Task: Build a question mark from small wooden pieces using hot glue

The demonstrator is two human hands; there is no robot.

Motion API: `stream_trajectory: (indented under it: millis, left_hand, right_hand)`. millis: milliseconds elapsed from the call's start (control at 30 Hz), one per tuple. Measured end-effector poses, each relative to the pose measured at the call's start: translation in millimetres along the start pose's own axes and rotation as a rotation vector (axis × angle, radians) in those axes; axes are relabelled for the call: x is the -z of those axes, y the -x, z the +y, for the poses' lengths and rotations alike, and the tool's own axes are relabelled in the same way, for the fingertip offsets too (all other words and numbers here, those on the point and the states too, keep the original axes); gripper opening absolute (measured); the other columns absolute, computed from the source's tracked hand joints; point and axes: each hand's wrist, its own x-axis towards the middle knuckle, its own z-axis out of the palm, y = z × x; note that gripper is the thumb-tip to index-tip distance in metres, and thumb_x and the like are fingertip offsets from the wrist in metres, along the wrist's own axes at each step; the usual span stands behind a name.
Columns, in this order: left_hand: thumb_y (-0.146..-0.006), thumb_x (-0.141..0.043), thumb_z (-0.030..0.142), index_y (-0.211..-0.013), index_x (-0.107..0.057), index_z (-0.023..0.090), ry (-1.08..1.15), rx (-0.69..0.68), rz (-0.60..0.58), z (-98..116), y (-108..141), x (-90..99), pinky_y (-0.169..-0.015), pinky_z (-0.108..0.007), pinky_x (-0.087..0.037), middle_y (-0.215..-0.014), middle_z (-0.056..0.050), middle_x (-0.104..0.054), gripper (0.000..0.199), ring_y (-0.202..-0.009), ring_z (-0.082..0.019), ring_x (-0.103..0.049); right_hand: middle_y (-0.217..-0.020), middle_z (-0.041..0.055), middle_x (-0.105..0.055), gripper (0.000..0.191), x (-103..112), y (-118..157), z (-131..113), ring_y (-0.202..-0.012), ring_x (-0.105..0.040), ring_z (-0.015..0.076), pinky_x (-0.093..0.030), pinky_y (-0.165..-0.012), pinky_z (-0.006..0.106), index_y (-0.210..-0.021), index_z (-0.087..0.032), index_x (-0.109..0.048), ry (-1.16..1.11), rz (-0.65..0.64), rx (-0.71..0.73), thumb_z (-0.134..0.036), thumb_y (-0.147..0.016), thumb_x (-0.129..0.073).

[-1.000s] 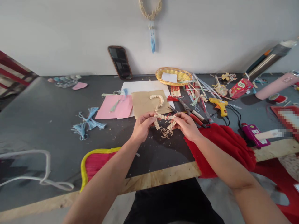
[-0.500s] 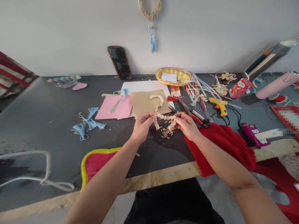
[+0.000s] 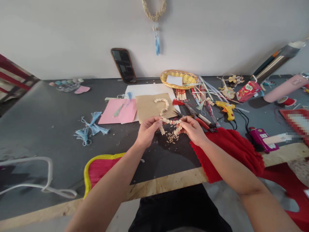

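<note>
A string of small cream beads (image 3: pixel 170 121) stretches between my two hands over the dark table. My left hand (image 3: pixel 149 129) pinches it at the left, thumb against fingers. At the right, my right hand (image 3: pixel 192 129) grips the same string between thumb and fingers. One end of the bead string curls away onto the brown paper (image 3: pixel 148 103), and other parts hang down below my hands. Loose small beige pieces (image 3: pixel 172 138) lie in a heap just beneath. A bit of red shows at the string between the hands; I cannot make out what it is.
Pliers (image 3: pixel 191 111), a yellow glue gun (image 3: pixel 225 109) and a red cloth (image 3: pixel 227 151) lie to the right. A wicker basket (image 3: pixel 166 84) and a phone (image 3: pixel 124 66) are at the wall. Blue tassels (image 3: pixel 93 127), pink paper (image 3: pixel 106 116) and a white cord (image 3: pixel 49 170) lie left.
</note>
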Motion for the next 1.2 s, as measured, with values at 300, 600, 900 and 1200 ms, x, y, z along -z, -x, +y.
stream_trajectory:
  millis: [300, 600, 900, 1200]
  left_hand:
    - [-0.068, -0.078, 0.036, -0.075, -0.073, 0.018, 0.009, -0.012, -0.006, 1.3, 0.3, -1.0, -0.053, -0.022, -0.037, -0.066, -0.001, -0.068, 0.020, -0.055, -0.010, -0.049]
    - [-0.070, -0.077, 0.035, -0.074, -0.073, 0.018, -0.007, -0.031, -0.014, 0.0, -0.2, 0.3, -0.055, -0.022, -0.037, -0.067, -0.001, -0.068, 0.018, -0.056, -0.010, -0.048]
    - [-0.069, -0.080, 0.036, -0.076, -0.073, 0.017, 0.040, -0.019, -0.027, 0.7, 0.5, -0.7, -0.054, -0.020, -0.036, -0.068, -0.001, -0.070, 0.020, -0.055, -0.008, -0.048]
    - [-0.072, -0.080, 0.037, -0.079, -0.074, 0.018, 0.056, -0.032, -0.088, -4.4, 1.0, -0.4, -0.061, -0.020, -0.041, -0.070, -0.001, -0.070, 0.021, -0.062, -0.009, -0.054]
  right_hand:
    - [-0.079, -0.0013, -0.064, 0.030, 0.5, -0.2, 1.4, -0.066, -0.057, 0.0100, -0.055, -0.064, 0.026, -0.082, -0.021, -0.061, -0.008, -0.004, -0.003, -0.047, -0.075, -0.073]
    - [-0.079, -0.0016, -0.064, 0.029, 0.8, -0.2, 1.4, -0.066, -0.057, 0.0096, -0.055, -0.064, 0.026, -0.082, -0.021, -0.061, -0.012, -0.007, 0.001, -0.046, -0.076, -0.073]
    - [-0.077, -0.0017, -0.064, 0.035, 1.7, -0.3, 1.2, -0.070, -0.059, 0.0112, -0.056, -0.063, 0.025, -0.085, -0.021, -0.059, -0.025, -0.026, -0.018, -0.048, -0.072, -0.077]
    - [-0.075, -0.0010, -0.064, 0.034, -2.7, 1.4, -3.9, -0.073, -0.061, 0.0141, -0.054, -0.060, 0.026, -0.085, -0.022, -0.058, 0.071, 0.004, -0.036, -0.047, -0.070, -0.076]
